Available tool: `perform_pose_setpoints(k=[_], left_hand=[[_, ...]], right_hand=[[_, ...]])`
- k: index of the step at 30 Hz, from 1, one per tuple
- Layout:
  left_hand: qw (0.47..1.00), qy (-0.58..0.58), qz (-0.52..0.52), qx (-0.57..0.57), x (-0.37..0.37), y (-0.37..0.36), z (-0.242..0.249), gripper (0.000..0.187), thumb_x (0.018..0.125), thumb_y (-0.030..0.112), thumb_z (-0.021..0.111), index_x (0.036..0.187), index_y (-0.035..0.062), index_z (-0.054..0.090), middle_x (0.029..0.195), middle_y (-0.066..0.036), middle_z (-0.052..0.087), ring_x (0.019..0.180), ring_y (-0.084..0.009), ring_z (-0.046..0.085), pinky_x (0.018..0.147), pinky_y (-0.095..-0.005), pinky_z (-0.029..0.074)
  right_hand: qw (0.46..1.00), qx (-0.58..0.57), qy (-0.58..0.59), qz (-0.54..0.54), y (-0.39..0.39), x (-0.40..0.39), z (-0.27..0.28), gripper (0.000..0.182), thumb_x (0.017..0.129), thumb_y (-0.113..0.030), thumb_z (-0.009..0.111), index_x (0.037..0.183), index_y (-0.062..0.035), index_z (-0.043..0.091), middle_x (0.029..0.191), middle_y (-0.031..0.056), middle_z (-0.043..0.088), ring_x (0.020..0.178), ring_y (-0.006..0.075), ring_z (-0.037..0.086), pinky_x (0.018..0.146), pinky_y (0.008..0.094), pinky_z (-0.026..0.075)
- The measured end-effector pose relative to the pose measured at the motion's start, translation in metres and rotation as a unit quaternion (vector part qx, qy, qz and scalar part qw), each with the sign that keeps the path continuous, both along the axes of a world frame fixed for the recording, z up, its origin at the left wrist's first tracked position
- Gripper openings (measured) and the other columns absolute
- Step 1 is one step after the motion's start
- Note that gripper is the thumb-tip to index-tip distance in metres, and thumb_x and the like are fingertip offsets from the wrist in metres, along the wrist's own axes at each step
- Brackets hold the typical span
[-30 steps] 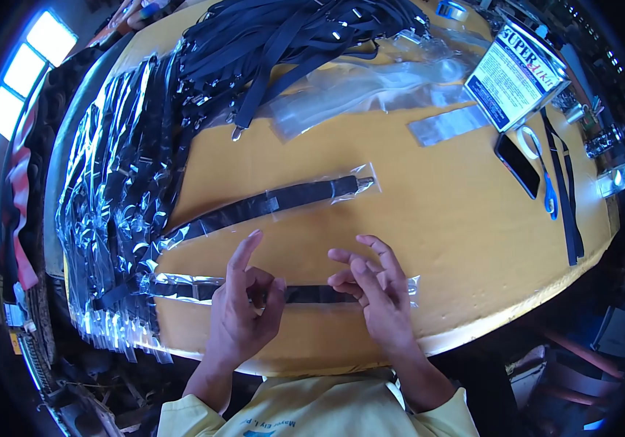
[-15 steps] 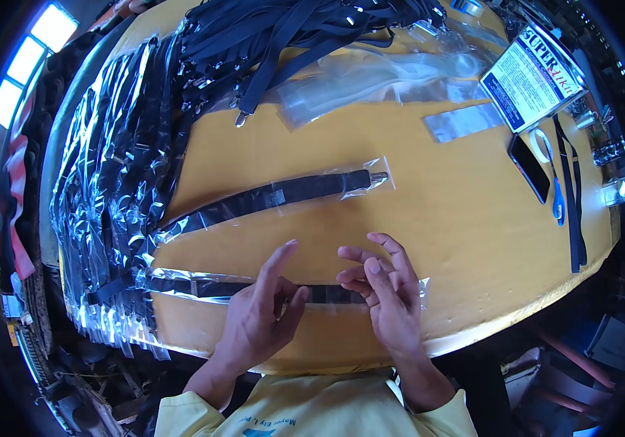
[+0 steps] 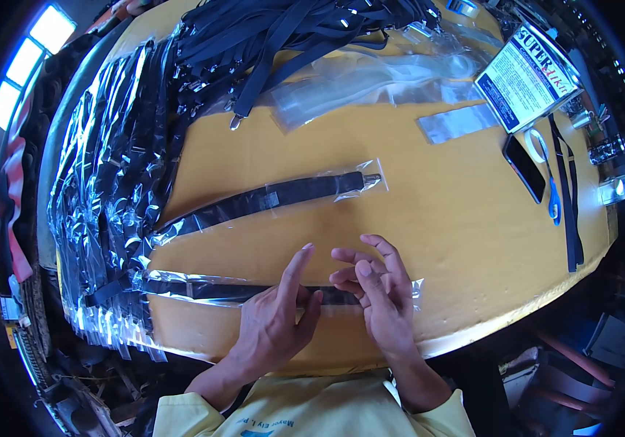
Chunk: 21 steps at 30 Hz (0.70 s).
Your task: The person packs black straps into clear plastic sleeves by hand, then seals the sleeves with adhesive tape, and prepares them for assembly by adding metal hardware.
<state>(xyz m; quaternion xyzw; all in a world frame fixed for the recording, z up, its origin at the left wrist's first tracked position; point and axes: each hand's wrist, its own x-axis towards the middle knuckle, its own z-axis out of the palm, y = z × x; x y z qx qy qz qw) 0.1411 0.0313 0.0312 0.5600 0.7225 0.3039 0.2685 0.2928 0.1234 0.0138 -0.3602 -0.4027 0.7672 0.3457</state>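
Note:
My left hand [image 3: 274, 320] hovers over a black strap in a clear plastic sleeve [image 3: 214, 291], index finger and thumb apart with nothing between them. To its right, my right hand [image 3: 385, 295] is raised above the same sleeve's right end, its fingers loosely bent and spread, also holding nothing. Both hands cover parts of that sleeve. Farther up the table lies another sleeved black strap [image 3: 276, 195], a metal clip at its right end. Many more sleeved straps [image 3: 108, 197] are laid side by side in a heap on the left.
A pile of loose black straps with metal clips [image 3: 283, 33] fills the back of the yellow table [image 3: 473, 218]. Beside it lie clear plastic sleeves [image 3: 378, 80]. At right are a printed box [image 3: 527, 76], phone [image 3: 524, 169], blue-handled scissors [image 3: 554, 204] and a thin black strap [image 3: 572, 218].
My left hand has shifted right, closer to my right hand. My right hand has moved slightly left. The straps on the table keep their places, with a small shift of the whole view.

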Motion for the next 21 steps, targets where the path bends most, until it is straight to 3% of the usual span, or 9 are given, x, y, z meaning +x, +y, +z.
perform_pose_setpoints(k=[21], left_hand=[[1.0, -0.002, 0.006, -0.001, -0.0011, 0.0001, -0.0009, 0.078, 0.088, 0.006, 0.073, 0.155, 0.0032, 0.034, 0.071, -0.007, 0.067, 0.061, -0.0268, 0.068, 0.059, -0.0379, 0.053]], right_hand=[[1.0, 0.016, -0.017, 0.016, 0.0001, 0.0005, -0.003, 0.047, 0.109, -0.022, 0.053, 0.148, -0.0031, 0.035, 0.13, 0.0198, 0.063, 0.103, 0.0196, 0.069, 0.095, 0.0346, 0.055]])
